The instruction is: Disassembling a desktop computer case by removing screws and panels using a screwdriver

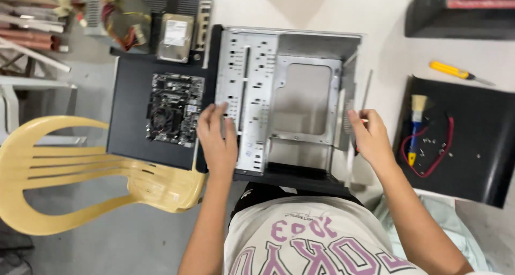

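An open grey metal computer case [287, 100] lies on its side in front of me, its inside bare. My left hand [217, 141] rests flat on the case's left inner wall, fingers spread, holding nothing. My right hand [370, 135] is at the case's right edge, fingers curled on something thin and partly red at the rear panel; what it is I cannot make out. A motherboard [174, 108] with a round fan lies on a black panel [131, 130] just left of the case.
A yellow plastic chair [80, 173] stands at the left. A hard drive [175, 37] and a power supply with coloured wires [110, 15] lie at the back. On the right, a black panel [477, 146] holds a brush, a red cable and screws; a yellow screwdriver [456, 71] lies nearby.
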